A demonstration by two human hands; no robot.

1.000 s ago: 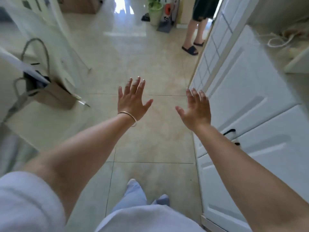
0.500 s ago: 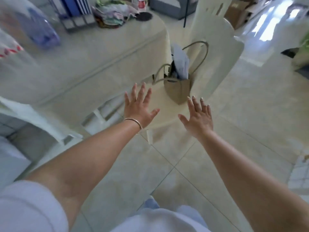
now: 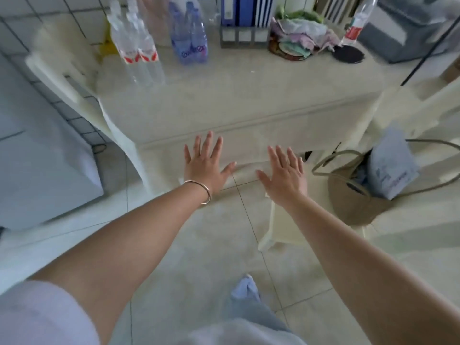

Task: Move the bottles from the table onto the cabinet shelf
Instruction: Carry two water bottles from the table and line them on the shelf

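Note:
Two clear bottles with red-and-white labels stand at the far left of the cream-covered table. Just right of them stand blue-tinted bottles. One more clear bottle with a red label stands at the table's far right. My left hand, with a thin bangle on its wrist, and my right hand are stretched out side by side below the table's near edge, fingers spread, holding nothing. The cabinet is out of view.
A cream chair stands at the table's left end, a white appliance beside it. File folders, crumpled cloths and a dark round lid lie at the table's back. A woven bag holding a pale pouch sits on a chair at right.
My view has swung left from the white cabinet doors and floor round to the table, which now fills the upper frame. Both hands stay open and outstretched.

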